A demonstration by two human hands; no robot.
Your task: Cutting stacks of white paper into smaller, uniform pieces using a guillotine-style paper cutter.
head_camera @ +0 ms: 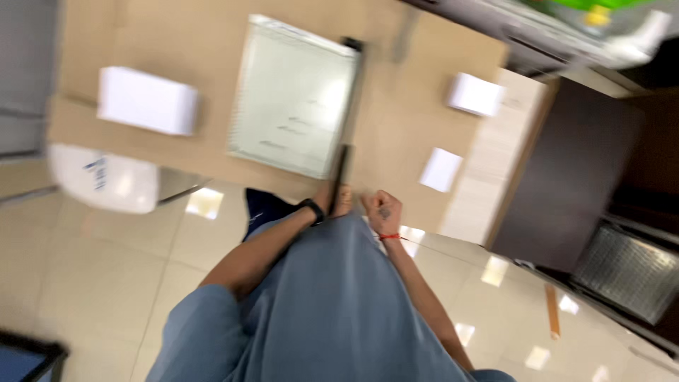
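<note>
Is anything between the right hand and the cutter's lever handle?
Nothing visible does. The right hand is a loose fist just beside the left hand, which sits at the black lever handle of the paper cutter.

Single view only, head-worn camera; no second view to share the scene. Looks steeply down along person's own grey-blue shirt front and both forearms. Frame rolled hard, so light wooden table (pixel 396 120) runs slantwise across upper half and glossy cream tiled floor (pixel 106 269) fills lower left. Medium distance to table: whole white flat paper trimmer with dark blade arm (pixel 293 95) fits in frame. Left hand (pixel 341 199) and right hand (pixel 382 211) near centre, at table's near edge. Motion blur throughout.
</note>
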